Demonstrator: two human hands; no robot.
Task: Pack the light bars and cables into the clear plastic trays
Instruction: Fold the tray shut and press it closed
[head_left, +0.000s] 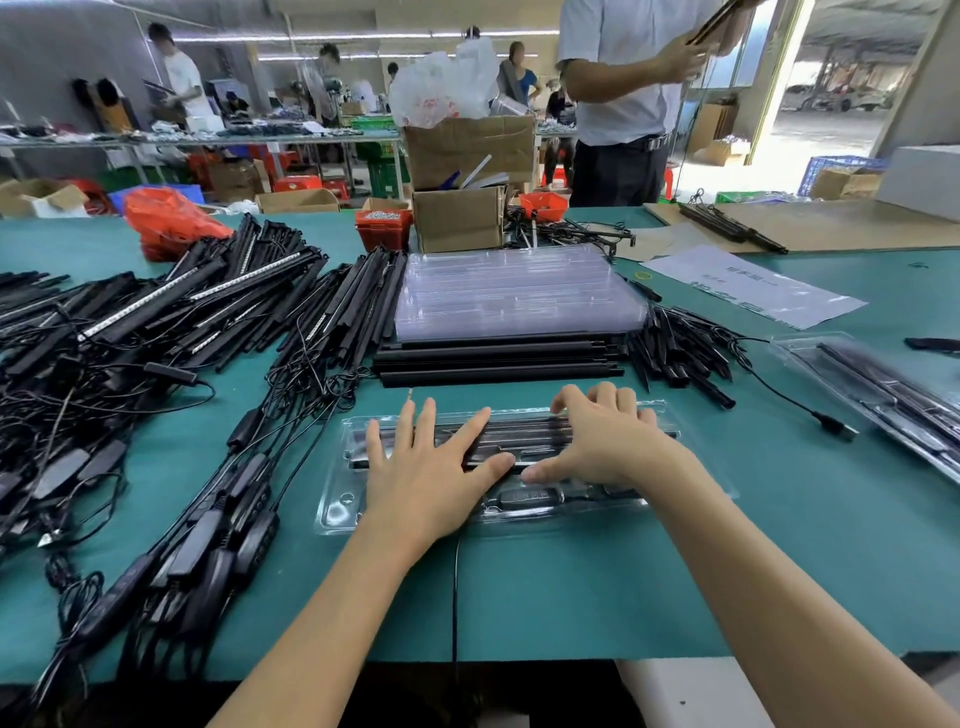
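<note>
A tangled heap of cables (130, 415) crowds the bench at nine o'clock; a stack of empty trays (514, 291) sits at twelve. Dead centre, a clear tray (332, 514) holds light bars (524, 439). The left hand (421, 467) lies spread flat on them; the right hand (597, 447) presses them, fingers curled.
</note>
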